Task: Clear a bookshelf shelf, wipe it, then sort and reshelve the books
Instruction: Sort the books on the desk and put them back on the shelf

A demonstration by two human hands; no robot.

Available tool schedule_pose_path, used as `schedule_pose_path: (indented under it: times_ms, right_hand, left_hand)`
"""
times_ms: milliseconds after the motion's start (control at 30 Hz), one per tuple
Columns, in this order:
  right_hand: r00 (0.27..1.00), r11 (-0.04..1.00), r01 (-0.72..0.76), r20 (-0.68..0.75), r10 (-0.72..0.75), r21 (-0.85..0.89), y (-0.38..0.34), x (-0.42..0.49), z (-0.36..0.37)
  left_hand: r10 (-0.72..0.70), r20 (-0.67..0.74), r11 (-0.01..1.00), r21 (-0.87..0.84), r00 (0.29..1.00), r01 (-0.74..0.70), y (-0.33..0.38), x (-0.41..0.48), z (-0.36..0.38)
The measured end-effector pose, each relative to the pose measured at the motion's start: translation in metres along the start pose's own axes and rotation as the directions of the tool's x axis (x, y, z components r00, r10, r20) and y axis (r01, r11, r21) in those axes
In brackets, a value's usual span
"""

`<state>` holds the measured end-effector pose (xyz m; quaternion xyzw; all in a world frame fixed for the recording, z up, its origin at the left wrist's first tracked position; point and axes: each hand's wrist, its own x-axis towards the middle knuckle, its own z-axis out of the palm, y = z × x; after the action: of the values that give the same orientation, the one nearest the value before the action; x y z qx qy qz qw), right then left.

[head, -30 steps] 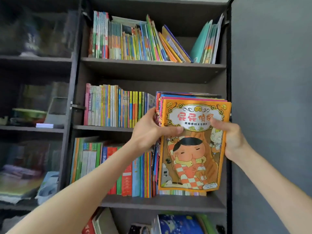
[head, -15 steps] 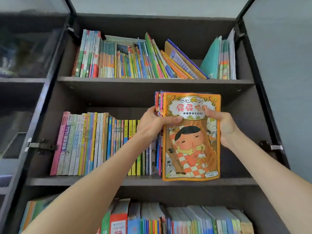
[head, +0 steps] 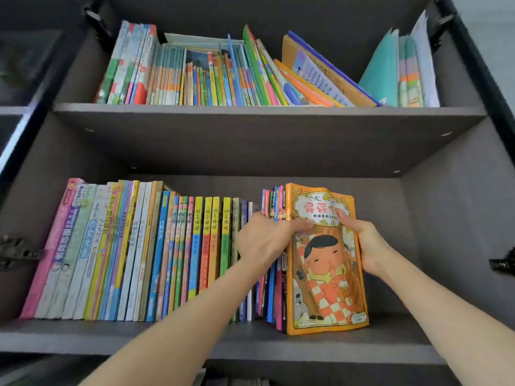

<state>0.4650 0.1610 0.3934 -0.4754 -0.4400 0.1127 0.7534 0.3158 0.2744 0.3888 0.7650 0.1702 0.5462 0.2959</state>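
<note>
The left hand (head: 262, 240) is gripping a bundle of books (head: 274, 201) from its left side, its thumb lying across the orange cover of the front book (head: 328, 291), while the right hand (head: 367, 246) is clasping the bundle's right edge. The bundle is standing upright between both hands on the shelf (head: 390, 335). A row of books (head: 133, 252) is standing just left of the left hand, and other books (head: 223, 76) are sitting above both hands.
</note>
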Motion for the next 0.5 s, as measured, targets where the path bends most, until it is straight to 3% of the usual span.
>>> schedule_pose_path:
  times_ms: [133,233,300,333,400,433,500]
  right_hand:
    - [0.996,0.991,-0.064,0.055,0.071,-0.117,0.006,0.009,0.001]
    - [0.998,0.913,-0.029,0.043,0.051,-0.408,0.004,-0.002,0.006]
    - [0.97,0.74,0.063,-0.133,-0.203,-0.67,0.002,-0.019,0.01]
    - [0.9,0.617,0.11,-0.184,-0.394,-0.78,0.001,-0.035,0.014]
    - [0.793,0.386,0.206,-0.078,-0.604,-0.899,-0.001,-0.074,0.024]
    - [0.82,0.303,0.223,0.01,-0.573,-0.927,0.0,-0.089,0.03]
    - [0.943,0.256,0.21,0.126,-0.308,-0.944,0.008,-0.109,0.042]
  left_hand:
    - [-0.059,-0.006,0.998,0.013,0.998,0.059,-0.006,0.005,0.005]
    - [-0.064,0.003,0.996,0.056,0.998,0.064,-0.008,0.007,0.005]
    - [-0.058,-0.02,0.994,0.096,0.998,0.06,-0.008,0.007,0.008]
    - [-0.049,-0.032,0.991,0.12,0.998,0.053,-0.007,0.006,0.009]
    - [-0.036,-0.062,0.987,0.157,0.997,0.045,-0.002,0.004,0.01]
    - [-0.033,-0.07,0.984,0.174,0.997,0.045,0.001,0.003,0.01]
    - [-0.049,-0.053,0.977,0.206,0.997,0.059,0.004,0.005,0.011]
